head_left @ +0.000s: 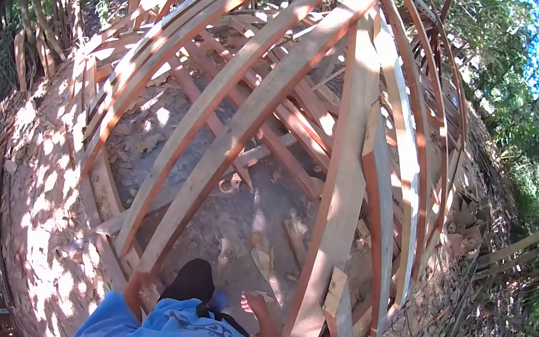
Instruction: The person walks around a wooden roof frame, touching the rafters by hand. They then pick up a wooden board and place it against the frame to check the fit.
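Low in the view, my left hand (pixel 141 282) is at the lower end of a long curved wooden beam (pixel 220 151); its fingers cannot be made out, so its grip is unclear. My right hand (pixel 254 304) is over the ground in front of my blue shirt, open, with loosely bent fingers and nothing in it. To its right rises a wide upright plank (pixel 346 180). A short wood block (pixel 335 291) stands against the foot of that plank. More curved beams lean inward and meet near the top of the view.
Crossed reddish planks (pixel 299 131) lie inside the frame of beams. Wood offcuts (pixel 263 258) are on the dirt ahead of me. A low board (pixel 107 179) runs along the left side. Leaf-covered ground (pixel 48 205) and trees (pixel 537 104) surround the frame.
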Available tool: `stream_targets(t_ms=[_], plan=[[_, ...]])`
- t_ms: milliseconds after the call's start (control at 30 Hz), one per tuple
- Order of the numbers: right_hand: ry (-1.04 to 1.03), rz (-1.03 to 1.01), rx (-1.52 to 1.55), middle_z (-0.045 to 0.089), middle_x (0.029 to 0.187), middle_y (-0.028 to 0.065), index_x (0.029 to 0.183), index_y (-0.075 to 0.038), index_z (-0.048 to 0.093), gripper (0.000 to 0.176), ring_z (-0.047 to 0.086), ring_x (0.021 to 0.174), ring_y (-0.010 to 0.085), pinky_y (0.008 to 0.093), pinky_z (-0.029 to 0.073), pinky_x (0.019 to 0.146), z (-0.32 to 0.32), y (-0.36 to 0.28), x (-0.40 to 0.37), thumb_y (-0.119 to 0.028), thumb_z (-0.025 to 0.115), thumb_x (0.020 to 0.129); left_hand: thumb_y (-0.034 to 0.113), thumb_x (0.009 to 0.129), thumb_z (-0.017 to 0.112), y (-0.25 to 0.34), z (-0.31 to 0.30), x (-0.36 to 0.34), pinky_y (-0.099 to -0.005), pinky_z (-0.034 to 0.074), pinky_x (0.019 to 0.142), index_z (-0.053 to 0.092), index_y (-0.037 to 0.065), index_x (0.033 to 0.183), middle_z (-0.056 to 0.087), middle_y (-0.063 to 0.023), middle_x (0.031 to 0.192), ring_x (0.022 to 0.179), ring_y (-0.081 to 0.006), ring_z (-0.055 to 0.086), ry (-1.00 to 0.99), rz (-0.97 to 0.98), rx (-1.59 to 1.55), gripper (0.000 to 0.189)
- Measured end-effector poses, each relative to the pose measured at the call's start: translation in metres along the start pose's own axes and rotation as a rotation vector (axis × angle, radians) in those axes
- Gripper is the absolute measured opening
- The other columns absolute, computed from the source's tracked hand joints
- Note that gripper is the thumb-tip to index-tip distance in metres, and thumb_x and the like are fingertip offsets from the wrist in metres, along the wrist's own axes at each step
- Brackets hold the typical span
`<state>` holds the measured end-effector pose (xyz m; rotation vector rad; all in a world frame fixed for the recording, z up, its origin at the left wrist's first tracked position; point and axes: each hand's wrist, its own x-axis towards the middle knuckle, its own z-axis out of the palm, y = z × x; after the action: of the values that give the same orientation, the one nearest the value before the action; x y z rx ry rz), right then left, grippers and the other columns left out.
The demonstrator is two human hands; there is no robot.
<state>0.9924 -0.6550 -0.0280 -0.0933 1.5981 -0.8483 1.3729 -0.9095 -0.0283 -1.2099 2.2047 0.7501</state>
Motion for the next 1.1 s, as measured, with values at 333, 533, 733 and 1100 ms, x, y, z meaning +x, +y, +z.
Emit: stream_targets(t_ms=[333,533,733,1100], plan=[[0.037,-0.158,-0.154,0.059,0.069,0.003,0.082,-0.006,0.057,0.028,0.056,0.059,0.011,0.0259,0.047,0.054,0.01,-0.146,0.006,-0.034,0.057,0.083,0.031,0.084,0.049,-0.036,0.078,0.066,-0.0433,0.048,0.049,0.06,0.008,0.098,0.062,-0.0148,0.079,0.068,-0.0249,0.063,-0.05,-0.261,-1.667,0.029],[0.028,-0.386,-0.003,0.058,0.069,0.0017,0.087,-0.006,0.057,0.03,0.055,0.057,0.0096,0.0246,0.045,0.048,0.02,-0.299,0.076,-0.036,0.059,0.084,0.025,0.078,0.055,-0.016,0.005,0.181,-0.0352,0.046,0.051,0.06,0.004,0.084,0.058,-0.0101,0.072,0.064,-0.0211,0.058,0.521,0.051,-0.881,0.022],[0.293,-0.712,-0.023,0.058,0.095,0.0064,0.108,-0.005,0.053,0.043,0.057,0.068,0.0119,0.026,0.047,0.056,0.061,-0.484,0.047,-0.041,0.057,0.084,0.036,0.085,0.049,0.027,-0.106,0.184,-0.0393,0.044,0.06,0.063,-0.001,0.075,0.06,-0.0174,0.063,0.062,-0.0322,0.06,0.555,-0.204,-1.413,0.041],[0.3,-0.911,0.139,0.039,0.131,0.018,0.136,-0.008,0.028,0.068,0.047,0.112,0.0327,0.0433,0.042,0.089,0.027,-0.641,0.058,-0.052,0.046,0.086,0.056,0.086,0.038,0.111,-0.241,0.19,-0.0464,0.04,0.079,0.062,-0.004,0.086,0.058,-0.029,0.087,0.09,-0.0415,0.056,0.755,-0.103,-0.982,0.065]])
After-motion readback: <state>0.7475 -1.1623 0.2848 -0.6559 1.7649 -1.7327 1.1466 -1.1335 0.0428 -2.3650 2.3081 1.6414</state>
